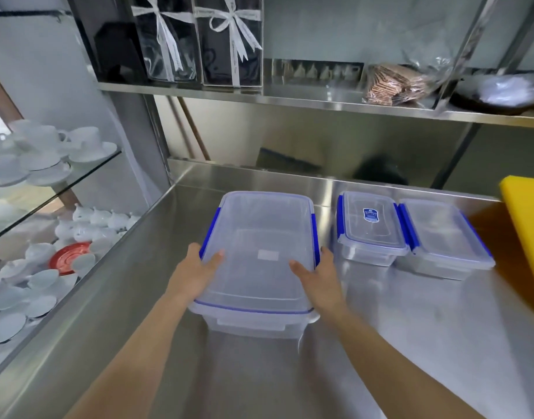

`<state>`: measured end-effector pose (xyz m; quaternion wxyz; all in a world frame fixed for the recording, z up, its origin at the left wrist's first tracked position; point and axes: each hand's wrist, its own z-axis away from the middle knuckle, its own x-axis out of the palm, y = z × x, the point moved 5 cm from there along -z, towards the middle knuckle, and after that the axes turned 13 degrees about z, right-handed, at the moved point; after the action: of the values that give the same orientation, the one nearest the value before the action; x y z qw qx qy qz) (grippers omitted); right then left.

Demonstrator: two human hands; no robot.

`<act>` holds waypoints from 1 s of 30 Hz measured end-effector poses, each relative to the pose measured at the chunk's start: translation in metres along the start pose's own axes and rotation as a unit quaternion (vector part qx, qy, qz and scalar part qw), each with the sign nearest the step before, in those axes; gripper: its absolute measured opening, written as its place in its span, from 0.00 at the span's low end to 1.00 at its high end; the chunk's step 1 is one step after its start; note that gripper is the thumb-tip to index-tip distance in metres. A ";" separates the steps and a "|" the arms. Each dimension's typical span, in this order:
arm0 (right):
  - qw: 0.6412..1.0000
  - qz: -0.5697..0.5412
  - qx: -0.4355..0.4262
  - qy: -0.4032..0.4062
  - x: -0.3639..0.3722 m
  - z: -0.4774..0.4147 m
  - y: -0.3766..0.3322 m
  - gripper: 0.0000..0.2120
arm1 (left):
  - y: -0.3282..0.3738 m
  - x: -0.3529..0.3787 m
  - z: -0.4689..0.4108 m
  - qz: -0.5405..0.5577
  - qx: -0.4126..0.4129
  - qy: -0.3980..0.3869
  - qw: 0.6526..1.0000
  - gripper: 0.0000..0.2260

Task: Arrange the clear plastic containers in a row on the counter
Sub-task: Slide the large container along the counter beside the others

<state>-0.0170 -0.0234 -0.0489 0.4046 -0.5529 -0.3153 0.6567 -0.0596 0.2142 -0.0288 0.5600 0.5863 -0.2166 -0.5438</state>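
- A large clear container (259, 252) with a blue-trimmed lid sits in the middle of the frame on the steel counter (411, 343); whether its base rests fully on the metal or is lifted a touch, I cannot tell.
- The left hand (196, 273) grips the container's left side near the front, thumb laid across the lid's top and the other fingers wrapped down beside the blue side clip.
- The right hand (317, 276) mirrors it on the right side: thumb on the lid, palm pressed to the edge, remaining fingers curled around the wall just below the right blue clip.
- So the box lies between the two hands, its near corners poking out toward the viewer past the wrists.
- Right of centre, two smaller lidded containers stand side by side on the counter, the labelled container (370, 228) touching or almost touching the plain container (444, 240) to its right.
- A clear gap of bare steel separates the large box from the labelled one.
- A yellow board (529, 231) leans in at the right edge of the frame, just beside the plain container.
- At the left edge, glass shelves carry white cups and saucers (48, 152), with a red saucer (69, 258) lower down.
- Along the top, a steel shelf (290, 98) holds ribbon-tied boxes (199, 40).
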 end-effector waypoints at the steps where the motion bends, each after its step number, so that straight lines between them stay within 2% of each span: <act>1: 1.000 -0.004 0.003 0.014 0.003 -0.003 0.000 0.32 | 0.001 0.000 -0.009 0.003 0.003 -0.007 1.000 0.18; 3: 1.000 -0.008 0.004 0.028 0.007 -0.009 -0.002 0.35 | 0.004 0.001 -0.026 0.008 0.007 -0.016 1.000 0.18; 13: 0.999 0.010 0.016 0.038 -0.007 -0.079 -0.020 0.26 | 0.028 0.032 -0.090 0.031 0.019 -0.009 0.999 0.19; 23: 0.997 0.012 0.030 0.066 -0.005 -0.108 -0.016 0.28 | 0.033 0.043 -0.123 0.039 0.024 -0.007 0.999 0.19; 27: 0.998 -0.007 0.034 0.054 -0.008 -0.101 -0.018 0.26 | 0.032 0.043 -0.121 0.031 0.020 -0.002 0.999 0.19; 30: 0.998 -0.042 0.037 0.023 -0.009 -0.095 -0.019 0.26 | 0.030 0.042 -0.121 0.081 0.009 -0.019 0.997 0.17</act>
<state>0.0800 -0.0261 -0.0464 0.4591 -0.5387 -0.3041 0.6376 0.0704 0.2207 -0.0449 0.5927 0.5616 -0.2785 -0.5058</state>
